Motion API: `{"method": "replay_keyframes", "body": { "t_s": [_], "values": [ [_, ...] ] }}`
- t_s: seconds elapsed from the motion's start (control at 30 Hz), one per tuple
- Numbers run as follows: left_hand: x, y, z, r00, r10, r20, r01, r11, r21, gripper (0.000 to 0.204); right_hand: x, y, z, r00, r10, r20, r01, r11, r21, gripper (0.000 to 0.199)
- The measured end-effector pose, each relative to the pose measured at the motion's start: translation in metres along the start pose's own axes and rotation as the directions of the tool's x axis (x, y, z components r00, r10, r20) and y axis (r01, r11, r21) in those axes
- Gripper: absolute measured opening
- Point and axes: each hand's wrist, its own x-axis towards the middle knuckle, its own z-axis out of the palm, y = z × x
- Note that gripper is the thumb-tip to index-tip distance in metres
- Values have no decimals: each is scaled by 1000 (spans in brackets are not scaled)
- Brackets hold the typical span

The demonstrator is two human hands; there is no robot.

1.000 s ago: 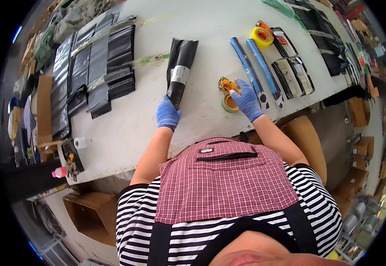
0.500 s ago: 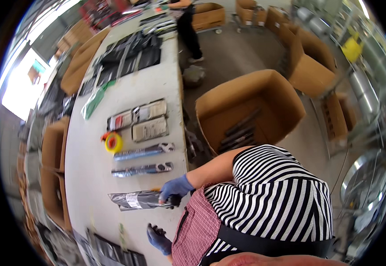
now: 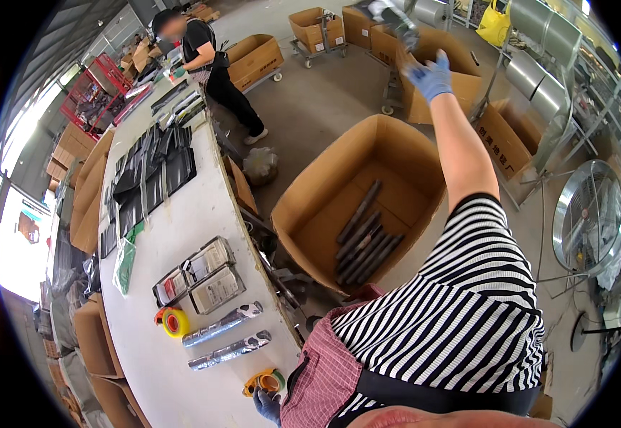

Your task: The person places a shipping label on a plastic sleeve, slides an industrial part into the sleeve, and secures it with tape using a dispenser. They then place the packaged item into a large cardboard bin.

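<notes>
My right hand (image 3: 430, 78), in a blue glove, is stretched far out at the upper right with its fingers apart. Just beyond the fingertips is a dark plastic-wrapped package (image 3: 394, 23), smeared by motion and seemingly clear of the hand, above the cardboard boxes there. My left hand (image 3: 267, 406), gloved with dark fingertips, is low at the table's near edge. Its fingers curl against a yellow-orange tape dispenser (image 3: 264, 383); part of them is hidden. Beside it on the white table (image 3: 160, 381) lie two silvery wrapped tubes (image 3: 222, 324) and a yellow tape roll (image 3: 175, 323).
A large open carton (image 3: 303, 207) with several dark tubes stands right of the table. Label packs (image 3: 200, 274) and black plastic bags (image 3: 153, 175) lie farther up the table. A co-worker (image 3: 200, 53) stands at its far end. A round metal fan (image 3: 590, 217) is at the right.
My right hand has swung from the table to the upper right, and the dark package has gone from the table with it. My left hand has come to the tape dispenser. The view has shifted.
</notes>
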Motion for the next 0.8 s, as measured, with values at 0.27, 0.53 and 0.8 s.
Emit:
{"method": "replay_keyframes", "body": {
  "t_s": [0.27, 0.53, 0.8],
  "values": [
    [-10, -2, 36, 954, 204, 220, -212, 977, 12, 25, -72, 248, -169, 842, 414, -346, -538, 697, -473, 14],
    [-57, -5, 33, 948, 290, -134, -223, 901, 373, 24, -311, 382, -75, 417, 909, 10, -379, 184, -907, 20],
    [-90, 1, 44, 929, -160, -334, 173, 985, 11, 55, -352, 465, 10, 143, 883, 447, 313, 388, -867, 21]
  ]
}}
